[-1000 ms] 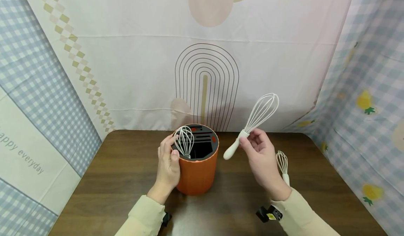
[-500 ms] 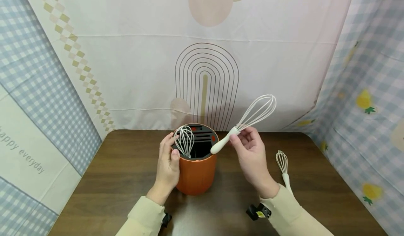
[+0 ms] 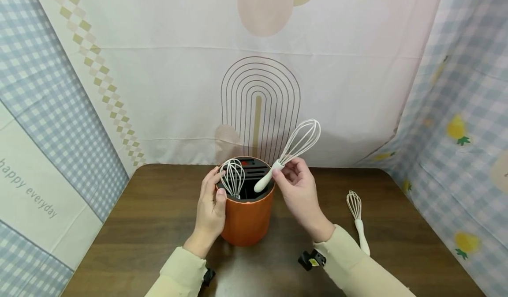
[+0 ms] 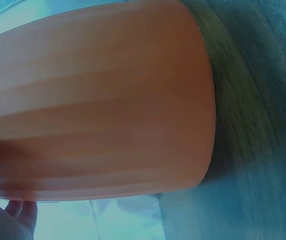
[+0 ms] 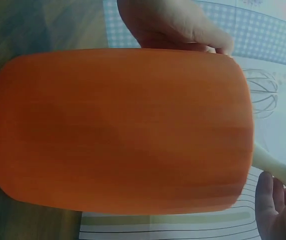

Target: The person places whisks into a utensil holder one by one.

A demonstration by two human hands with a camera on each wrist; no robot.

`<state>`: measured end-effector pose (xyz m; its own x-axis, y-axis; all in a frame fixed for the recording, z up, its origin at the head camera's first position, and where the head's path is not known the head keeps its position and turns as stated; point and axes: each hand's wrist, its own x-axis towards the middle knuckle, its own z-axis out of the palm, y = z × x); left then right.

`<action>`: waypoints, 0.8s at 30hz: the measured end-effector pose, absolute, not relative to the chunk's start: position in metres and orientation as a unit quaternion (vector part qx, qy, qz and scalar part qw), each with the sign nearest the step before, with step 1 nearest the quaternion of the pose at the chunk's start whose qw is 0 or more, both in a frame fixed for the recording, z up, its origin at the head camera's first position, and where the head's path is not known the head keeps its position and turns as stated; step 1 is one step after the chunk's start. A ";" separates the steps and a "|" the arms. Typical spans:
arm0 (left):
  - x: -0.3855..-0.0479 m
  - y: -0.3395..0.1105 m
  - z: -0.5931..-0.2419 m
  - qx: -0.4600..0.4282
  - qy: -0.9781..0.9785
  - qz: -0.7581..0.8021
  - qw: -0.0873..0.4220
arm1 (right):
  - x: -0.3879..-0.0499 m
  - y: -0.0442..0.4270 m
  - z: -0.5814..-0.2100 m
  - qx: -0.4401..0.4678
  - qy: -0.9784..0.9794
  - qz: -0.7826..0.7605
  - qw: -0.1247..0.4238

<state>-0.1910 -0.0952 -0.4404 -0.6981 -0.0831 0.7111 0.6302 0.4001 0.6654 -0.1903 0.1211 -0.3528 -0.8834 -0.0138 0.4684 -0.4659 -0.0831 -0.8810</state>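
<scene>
An orange, round knife holder (image 3: pixel 247 224) with a slotted dark top stands on the table. My left hand (image 3: pixel 210 204) holds its left side near the rim, thumb at the front. One whisk (image 3: pixel 232 178) stands in the holder on the left, wire loops up, its handle hidden inside. My right hand (image 3: pixel 297 191) pinches a second white whisk (image 3: pixel 299 142) at the top of its handle. That whisk is tilted, loops up and to the right. Its handle end (image 5: pixel 270 162) is over the right part of the holder's opening; whether it touches is unclear.
A smaller white whisk (image 3: pixel 358 222) lies on the brown wooden table (image 3: pixel 158 226), right of my right hand. Printed cloth (image 3: pixel 178 94) hangs behind the table and along both sides. Black wrist cameras (image 3: pixel 312 259) are worn at the wrists.
My right hand has moved left with the whisk, bringing its handle end from right of the holder to over its opening. My left hand stays on the holder.
</scene>
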 end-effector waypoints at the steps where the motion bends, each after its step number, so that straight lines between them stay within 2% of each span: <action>1: -0.191 -0.095 -0.440 -0.180 -0.762 -0.517 0.346 | -0.191 0.120 -0.353 0.181 -0.663 0.709 0.157; 8: -0.190 -0.098 -0.438 -0.183 -0.775 -0.490 0.354 | -0.189 0.114 -0.347 0.173 -0.695 0.682 0.146; 17: -0.186 -0.099 -0.434 -0.172 -0.788 -0.487 0.336 | -0.180 0.103 -0.332 0.171 -0.728 0.650 0.137; 24: -0.188 -0.098 -0.436 -0.178 -0.779 -0.492 0.346 | -0.180 0.102 -0.332 0.195 -0.741 0.629 0.132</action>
<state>-0.1880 -0.0984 -0.4361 -0.6963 -0.0627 0.7150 0.6185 0.4529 0.6421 -0.1799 0.1020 -0.3320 -0.8888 -0.1226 0.4416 -0.4556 0.1324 -0.8803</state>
